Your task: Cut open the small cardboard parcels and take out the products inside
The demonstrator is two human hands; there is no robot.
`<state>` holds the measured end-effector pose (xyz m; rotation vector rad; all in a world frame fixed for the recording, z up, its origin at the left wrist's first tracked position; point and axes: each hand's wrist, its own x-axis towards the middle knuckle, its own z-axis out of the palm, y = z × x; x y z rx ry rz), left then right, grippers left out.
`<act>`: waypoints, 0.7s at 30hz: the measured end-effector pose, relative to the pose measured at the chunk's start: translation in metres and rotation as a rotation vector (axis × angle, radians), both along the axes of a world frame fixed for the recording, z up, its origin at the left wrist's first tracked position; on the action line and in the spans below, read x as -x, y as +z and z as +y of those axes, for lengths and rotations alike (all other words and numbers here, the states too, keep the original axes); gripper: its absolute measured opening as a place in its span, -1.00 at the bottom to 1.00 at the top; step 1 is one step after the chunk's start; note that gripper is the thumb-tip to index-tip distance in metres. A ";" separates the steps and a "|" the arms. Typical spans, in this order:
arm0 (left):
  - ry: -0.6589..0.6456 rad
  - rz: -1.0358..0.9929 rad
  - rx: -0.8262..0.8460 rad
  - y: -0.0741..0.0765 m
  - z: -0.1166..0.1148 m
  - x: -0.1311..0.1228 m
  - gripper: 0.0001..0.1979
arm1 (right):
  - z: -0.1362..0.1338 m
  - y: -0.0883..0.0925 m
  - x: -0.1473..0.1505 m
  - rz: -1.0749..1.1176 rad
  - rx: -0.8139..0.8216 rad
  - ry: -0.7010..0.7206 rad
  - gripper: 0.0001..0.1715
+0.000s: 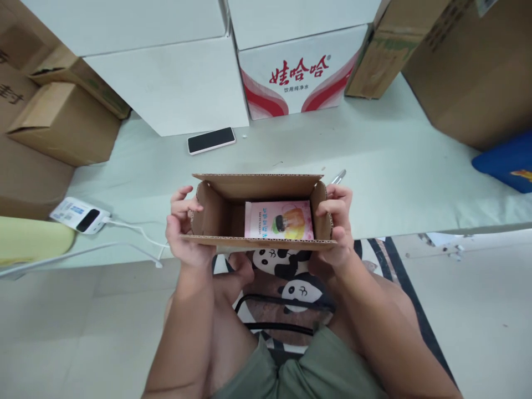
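Observation:
An open cardboard box (260,187) is held between my two hands at the near edge of the table. My left hand (185,230) grips its left end, fingertips hooked over the rim. At the right end my right hand (338,221) is closed on the box wall in the same way. Inside, toward the right, lies a pink printed packet (278,220) with a picture of a bottle and yellow fruit. Just behind the right hand, a slim silver object (339,177) rests on the table, partly hidden.
A phone (211,141) lies on the table (374,166) before white cartons (305,72). Brown boxes (70,122) stand left. A white device (81,215) with a cable and a yellow object (33,239) are at the near left; a blue object (505,160) is at right.

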<state>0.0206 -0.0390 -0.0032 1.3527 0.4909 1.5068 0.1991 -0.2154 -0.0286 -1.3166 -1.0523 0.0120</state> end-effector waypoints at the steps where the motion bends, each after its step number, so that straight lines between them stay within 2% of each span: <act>1: -0.021 0.002 0.002 0.000 0.000 -0.001 -0.61 | 0.000 0.000 -0.002 -0.013 0.008 -0.009 -0.41; 5: -0.078 0.065 0.007 -0.008 0.001 0.003 -0.63 | -0.005 -0.002 -0.008 -0.023 0.035 -0.011 -0.39; 8: -0.071 0.189 -0.005 -0.017 0.001 0.010 -0.65 | -0.015 0.007 -0.007 0.002 0.062 -0.040 -0.40; 11: -0.095 0.274 -0.039 -0.022 -0.001 0.016 -0.66 | -0.028 0.037 0.008 -0.058 0.062 -0.255 -0.65; 14: -0.145 0.326 -0.123 -0.018 -0.006 0.019 -0.68 | -0.038 0.084 0.032 -0.103 -0.074 -0.518 -0.92; 15: -0.156 0.331 -0.151 -0.017 -0.009 0.020 -0.70 | -0.039 0.100 0.040 -0.101 -0.019 -0.523 -0.93; 16: -0.162 0.329 -0.175 -0.015 -0.011 0.020 -0.71 | -0.038 0.114 0.046 -0.114 0.116 -0.465 -0.92; 18: -0.147 0.311 -0.211 -0.013 -0.019 0.020 -0.73 | -0.030 0.137 0.049 -0.202 0.509 -0.233 -0.86; 20: -0.107 0.283 -0.239 -0.014 -0.029 0.020 -0.76 | -0.012 0.150 0.041 -0.345 0.811 -0.038 -0.83; 21: -0.087 0.268 -0.254 -0.015 -0.035 0.020 -0.78 | -0.002 0.153 0.033 -0.414 0.916 0.005 -0.81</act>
